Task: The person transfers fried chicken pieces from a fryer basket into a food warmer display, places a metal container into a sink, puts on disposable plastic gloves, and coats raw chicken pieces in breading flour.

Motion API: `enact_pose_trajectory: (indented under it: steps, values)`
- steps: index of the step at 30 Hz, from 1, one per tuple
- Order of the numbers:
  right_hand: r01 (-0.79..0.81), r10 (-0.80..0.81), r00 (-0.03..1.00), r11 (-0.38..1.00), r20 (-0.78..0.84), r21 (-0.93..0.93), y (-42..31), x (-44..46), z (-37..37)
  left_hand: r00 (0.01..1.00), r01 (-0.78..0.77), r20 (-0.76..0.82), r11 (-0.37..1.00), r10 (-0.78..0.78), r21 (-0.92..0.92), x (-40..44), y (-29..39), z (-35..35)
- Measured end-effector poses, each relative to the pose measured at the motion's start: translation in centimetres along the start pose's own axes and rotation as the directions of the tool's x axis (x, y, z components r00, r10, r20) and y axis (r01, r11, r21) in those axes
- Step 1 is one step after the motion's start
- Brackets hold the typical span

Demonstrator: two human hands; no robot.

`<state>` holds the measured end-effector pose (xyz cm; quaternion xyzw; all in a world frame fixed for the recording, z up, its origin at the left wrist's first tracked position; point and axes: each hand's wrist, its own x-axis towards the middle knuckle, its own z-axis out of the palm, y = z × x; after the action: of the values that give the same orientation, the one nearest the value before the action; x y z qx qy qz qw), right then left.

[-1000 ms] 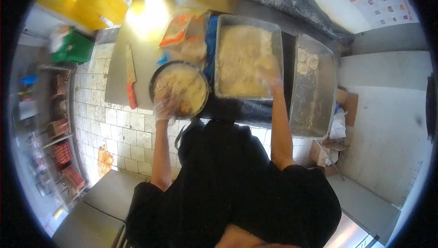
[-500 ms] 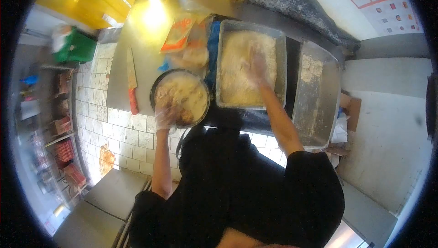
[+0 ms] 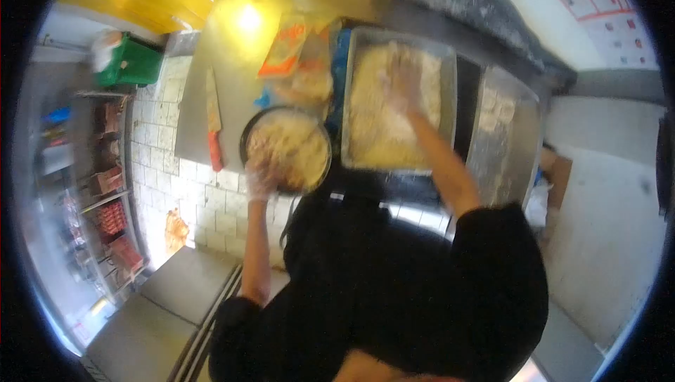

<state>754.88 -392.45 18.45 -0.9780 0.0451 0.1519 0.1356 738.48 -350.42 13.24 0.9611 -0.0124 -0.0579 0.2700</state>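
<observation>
My left hand [image 3: 262, 175], in a clear plastic glove, reaches over the near left rim of a round dark bowl [image 3: 328, 160]. Its fingers are down among lumpy pieces in a pale, creamy mix [image 3: 299, 146]; blur hides how they are bent. My right hand [image 3: 403, 87], also gloved, lies in a deep rectangular metal tray [image 3: 452, 111] filled with pale yellow, flour-like crumbs [image 3: 373, 115]. Its fingers look stretched out over the crumbs, towards the tray's far side, though blurred. No piece shows in that hand.
Left of the bowl lies a knife with a red handle [image 3: 214, 151]. Behind the bowl are orange-and-clear plastic packets [image 3: 285, 52]. A second metal tray [image 3: 517, 150] with some floury residue stands on the right. A green crate [image 3: 130, 62] and shelving are farther left.
The whole view has shifted slightly to the right. My right hand has moved a little farther back in the tray. My left hand stays in the bowl.
</observation>
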Motion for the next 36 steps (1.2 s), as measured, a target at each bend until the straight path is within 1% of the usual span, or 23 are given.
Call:
enact_pose_trajectory:
  steps: [1,2,3,5,6,8,9,10,12,13,14,16,18,19,21,23,24,25,27,30,33,34,36]
  values:
    - [-0.008,0.008,1.000,1.000,0.000,0.003,1.2,0.3,1.8,1.000,-0.006,0.006,1.000,0.006,0.002,-0.4,-0.7,0.2]
    - [0.145,-0.168,0.962,0.982,-0.217,-0.119,3.1,2.3,3.7,0.994,-0.080,-0.076,0.991,0.073,-0.104,0.4,-1.5,1.2]
    - [0.258,-0.346,0.855,0.930,-0.385,-0.264,3.5,2.6,3.8,0.981,-0.155,-0.149,0.967,0.126,-0.201,1.2,0.9,-0.1]
    - [0.233,-0.312,0.865,0.943,-0.393,-0.236,2.9,2.6,2.4,0.974,-0.198,-0.159,0.948,0.162,-0.248,1.8,2.4,-0.8]
    - [0.215,-0.280,0.874,0.956,-0.397,-0.200,2.3,2.2,1.8,0.998,-0.035,-0.068,0.930,0.011,-0.366,1.8,1.4,-0.1]
    - [0.233,-0.253,0.854,0.967,-0.455,-0.101,2.6,2.4,3.0,0.989,0.138,0.025,0.877,-0.142,-0.460,1.5,0.0,1.0]
    - [0.254,-0.217,0.824,0.967,-0.523,0.000,2.6,3.1,3.6,0.997,0.030,-0.050,0.920,-0.054,-0.391,2.0,0.1,0.9]
    - [0.239,-0.195,0.839,0.971,-0.508,0.021,2.7,1.2,5.2,0.997,-0.059,-0.064,0.949,0.041,-0.309,0.0,-0.1,0.0]
    - [0.222,-0.254,0.843,0.967,-0.475,-0.122,3.5,3.5,4.3,0.998,-0.001,-0.061,0.919,-0.025,-0.394,0.3,-3.2,2.5]
    - [0.218,-0.256,0.835,0.967,-0.488,-0.135,5.3,4.7,5.4,0.989,-0.132,-0.095,0.973,0.116,-0.187,0.6,-3.4,2.6]
    - [0.324,-0.288,0.844,0.946,-0.453,0.001,7.8,6.0,7.5,0.959,-0.253,-0.126,0.967,0.255,0.033,1.0,-3.6,2.6]
    - [0.425,-0.336,0.837,0.896,-0.432,0.127,9.1,6.3,5.5,0.955,-0.280,-0.092,0.959,0.282,0.030,1.7,-3.8,2.9]
    - [0.069,-0.044,0.994,0.967,-0.103,0.247,7.9,2.2,-0.4,0.953,-0.302,-0.026,0.953,0.303,0.028,1.0,-3.9,2.9]
    - [0.068,-0.042,0.993,0.968,-0.111,0.244,8.1,0.9,-1.4,0.964,-0.265,-0.051,0.962,0.262,-0.062,1.4,-3.1,2.7]
    - [0.192,-0.201,0.957,0.980,0.211,0.061,8.7,-1.5,-2.4,0.972,-0.234,-0.074,0.959,0.225,-0.160,1.5,-2.1,2.0]
    - [0.176,-0.171,0.975,0.984,0.139,-0.025,8.1,-2.9,-1.9,0.823,-0.489,-0.158,0.823,0.545,0.290,1.7,-1.3,0.9]
    - [0.169,-0.161,0.982,0.983,0.102,-0.067,7.6,-3.1,-1.9,0.819,-0.492,-0.165,0.821,0.550,0.290,1.8,-0.7,0.4]
    - [0.158,-0.151,0.986,0.982,0.065,-0.108,7.2,-3.4,-1.9,0.915,-0.385,-0.100,0.920,0.391,0.080,1.7,0.0,0.0]
    - [0.128,-0.093,0.973,0.979,0.212,-0.158,5.0,-4.2,-3.7,0.972,-0.235,-0.001,0.964,0.236,-0.122,1.8,-0.2,0.2]
    - [0.092,0.021,0.906,0.965,0.422,-0.245,2.1,-5.7,-6.9,0.935,-0.340,-0.146,0.933,0.323,-0.116,2.2,-0.8,1.3]
    - [-0.012,0.150,0.923,0.932,0.356,-0.361,0.5,-6.2,-9.1,0.852,-0.460,-0.227,0.882,0.472,0.106,2.0,-1.2,1.5]
    - [-0.029,0.158,0.933,0.929,0.324,-0.369,0.8,-6.3,-9.7,0.833,-0.488,-0.172,0.845,0.526,0.220,2.1,-2.3,2.2]
    - [0.021,0.053,0.973,0.949,0.225,-0.315,2.3,-6.7,-10.9,0.812,-0.518,-0.110,0.794,0.573,0.319,2.1,-2.7,2.8]
